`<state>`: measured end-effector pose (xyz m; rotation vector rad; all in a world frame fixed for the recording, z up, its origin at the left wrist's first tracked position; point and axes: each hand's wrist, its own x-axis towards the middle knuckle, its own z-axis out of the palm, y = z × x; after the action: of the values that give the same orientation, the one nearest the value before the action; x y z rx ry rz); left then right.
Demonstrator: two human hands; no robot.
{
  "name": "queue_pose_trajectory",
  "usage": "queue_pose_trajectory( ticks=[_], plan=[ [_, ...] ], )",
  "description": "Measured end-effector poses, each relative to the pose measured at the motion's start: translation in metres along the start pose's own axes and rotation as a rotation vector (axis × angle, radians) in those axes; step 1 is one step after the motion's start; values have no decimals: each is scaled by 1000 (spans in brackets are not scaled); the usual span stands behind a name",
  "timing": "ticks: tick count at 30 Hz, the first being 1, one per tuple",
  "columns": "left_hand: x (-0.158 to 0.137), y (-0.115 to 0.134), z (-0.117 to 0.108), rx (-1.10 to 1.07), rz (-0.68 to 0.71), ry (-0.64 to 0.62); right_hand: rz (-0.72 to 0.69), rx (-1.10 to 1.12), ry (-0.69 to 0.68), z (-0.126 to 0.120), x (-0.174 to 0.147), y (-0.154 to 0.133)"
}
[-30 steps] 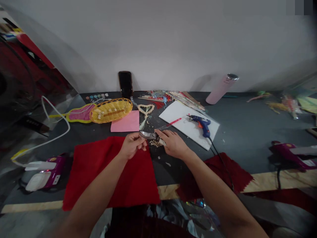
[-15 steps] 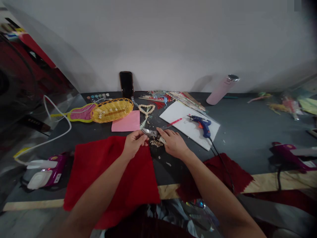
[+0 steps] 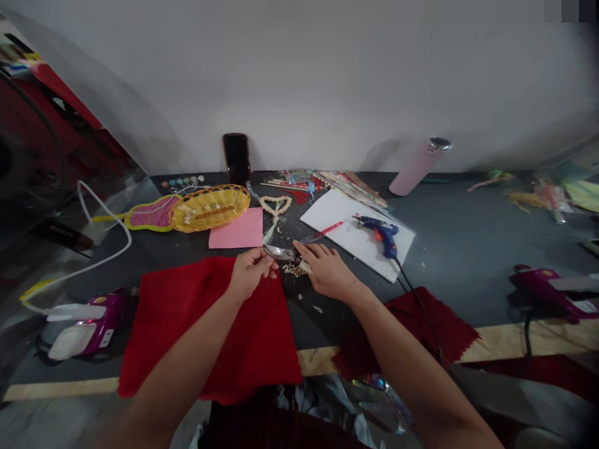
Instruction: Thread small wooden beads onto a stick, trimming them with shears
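My right hand (image 3: 330, 268) is closed around the handles of a pair of pruning shears (image 3: 281, 252), whose curved metal blades point left. At the blade end my left hand (image 3: 251, 271) pinches something too small to make out. Under the shears lies a small heap of short, light wooden pieces (image 3: 294, 270). Just beyond the blades rests a heart-shaped string of pale beads (image 3: 275, 204) with a light green tassel. A red cloth (image 3: 210, 330) spreads beneath my left forearm.
A yellow woven basket (image 3: 210, 209) overlaps a pink paper (image 3: 236, 229). On a white board (image 3: 327, 209) lies a blue glue gun (image 3: 381, 234), its cord running to the front edge. A phone (image 3: 236, 157) and a pink bottle (image 3: 418, 167) lean at the wall. Purple power strips (image 3: 105, 321) sit toward both sides.
Both hands stay almost in place with the shears between them. The whole view shifts slightly, and the red cloth's lower edge by my lap sits higher.
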<state>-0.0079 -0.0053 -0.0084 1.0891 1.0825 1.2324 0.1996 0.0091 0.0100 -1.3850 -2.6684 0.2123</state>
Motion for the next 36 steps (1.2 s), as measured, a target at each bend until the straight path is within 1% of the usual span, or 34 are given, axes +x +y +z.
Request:
queue_pose_trajectory(
  ticks=[5, 12, 22, 26, 31, 36],
  plan=[
    [0, 2, -2, -22, -3, -39, -9, 10, -3, -1, 0, 1],
    [0, 3, -2, -33, -20, -60, 5, 17, -13, 0, 2, 3],
    [0, 1, -3, -79, -29, -38, 42, 1, -61, 1, 3, -3],
    [1, -1, -2, -67, -16, 1, 67, -12, -31, 1, 2, -5],
    [2, -2, 0, -15, 30, 4, 86, -12, -5, 3, 2, -3],
    [4, -4, 1, -12, 20, 67, 76, 51, 57, 6, 4, 0]
  ],
)
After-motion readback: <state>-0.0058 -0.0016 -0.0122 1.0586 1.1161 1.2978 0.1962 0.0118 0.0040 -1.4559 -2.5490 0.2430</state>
